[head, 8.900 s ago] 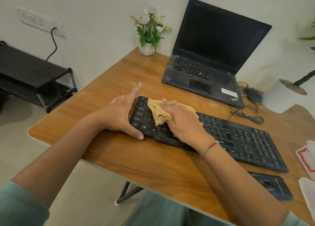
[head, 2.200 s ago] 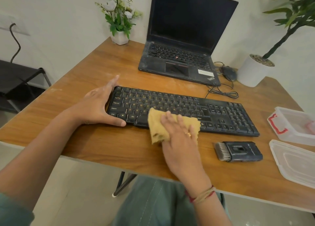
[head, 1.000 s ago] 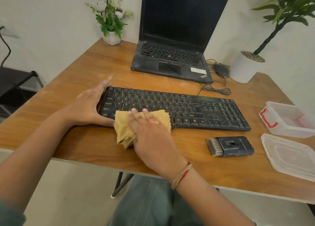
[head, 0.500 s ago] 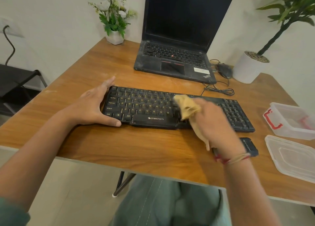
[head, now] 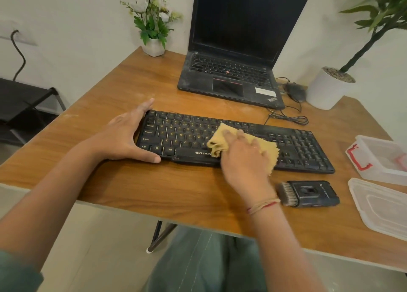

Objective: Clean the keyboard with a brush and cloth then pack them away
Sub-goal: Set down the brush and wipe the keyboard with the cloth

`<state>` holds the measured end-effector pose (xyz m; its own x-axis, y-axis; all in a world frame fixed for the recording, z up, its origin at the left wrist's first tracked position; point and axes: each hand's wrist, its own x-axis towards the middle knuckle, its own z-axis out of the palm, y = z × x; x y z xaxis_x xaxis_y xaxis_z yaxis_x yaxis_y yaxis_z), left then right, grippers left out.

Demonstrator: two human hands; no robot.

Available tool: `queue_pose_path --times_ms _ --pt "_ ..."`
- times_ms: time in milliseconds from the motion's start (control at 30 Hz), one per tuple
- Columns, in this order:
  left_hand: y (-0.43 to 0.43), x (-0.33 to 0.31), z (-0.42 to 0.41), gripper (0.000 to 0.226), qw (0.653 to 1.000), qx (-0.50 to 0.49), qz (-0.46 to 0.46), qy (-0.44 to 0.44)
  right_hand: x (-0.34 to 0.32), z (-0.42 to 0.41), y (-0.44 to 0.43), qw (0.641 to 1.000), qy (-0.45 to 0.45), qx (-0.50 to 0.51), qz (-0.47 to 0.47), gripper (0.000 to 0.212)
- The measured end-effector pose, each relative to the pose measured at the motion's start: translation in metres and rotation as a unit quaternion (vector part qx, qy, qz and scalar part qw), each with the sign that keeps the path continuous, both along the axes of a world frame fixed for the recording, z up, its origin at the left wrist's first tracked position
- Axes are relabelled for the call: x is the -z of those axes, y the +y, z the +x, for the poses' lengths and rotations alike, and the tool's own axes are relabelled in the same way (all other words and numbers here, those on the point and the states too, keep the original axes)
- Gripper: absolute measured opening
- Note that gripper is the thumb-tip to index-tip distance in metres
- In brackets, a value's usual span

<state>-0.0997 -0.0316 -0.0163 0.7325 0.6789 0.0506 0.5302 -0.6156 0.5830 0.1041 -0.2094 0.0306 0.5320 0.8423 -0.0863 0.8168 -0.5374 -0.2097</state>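
Near the front edge of the desk (head: 110,181), wiping the middle of the keyboard (head: 297,146), long axis left to right. Pressing the cloth (head: 220,137) down with right hand (head: 244,157), fingers straight and spread, nothing clasped. Bracing the left end with left hand (head: 123,135), fingers straight, thumb along front. Likely sweeping sideways next. Beside right wrist, nearer that hand: brush (head: 308,193).

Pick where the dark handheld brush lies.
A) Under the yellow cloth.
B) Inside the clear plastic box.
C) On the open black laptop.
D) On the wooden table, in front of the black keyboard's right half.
D: the dark handheld brush lies uncovered on the wooden table, on the person's side of the black keyboard, not touching it.
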Motion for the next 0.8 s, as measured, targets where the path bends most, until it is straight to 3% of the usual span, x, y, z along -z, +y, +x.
queue_pose_path --times_ms 300,433,567,667,800 --pt "0.001 0.002 0.001 0.136 1.0 0.005 0.01 0.002 0.016 -0.074 0.019 0.978 -0.018 -0.204 0.026 0.058" --pt "-0.003 -0.002 0.001 0.141 1.0 -0.005 0.0 0.004 0.012 -0.022 0.029 0.99 -0.078 -0.114 -0.012 0.059" --pt "-0.002 -0.002 0.001 0.144 1.0 -0.001 0.001 0.004 0.009 0.003 0.03 0.998 -0.05 -0.02 -0.023 0.058" --pt "-0.001 -0.001 0.001 0.143 1.0 -0.002 0.002 0.013 0.015 -0.028 0.025 0.991 -0.027 -0.126 0.019 0.06" --pt "0.0 0.0 0.001 0.145 1.0 0.008 0.0 0.012 0.015 -0.058 0.02 0.951 0.005 -0.308 0.039 0.055"
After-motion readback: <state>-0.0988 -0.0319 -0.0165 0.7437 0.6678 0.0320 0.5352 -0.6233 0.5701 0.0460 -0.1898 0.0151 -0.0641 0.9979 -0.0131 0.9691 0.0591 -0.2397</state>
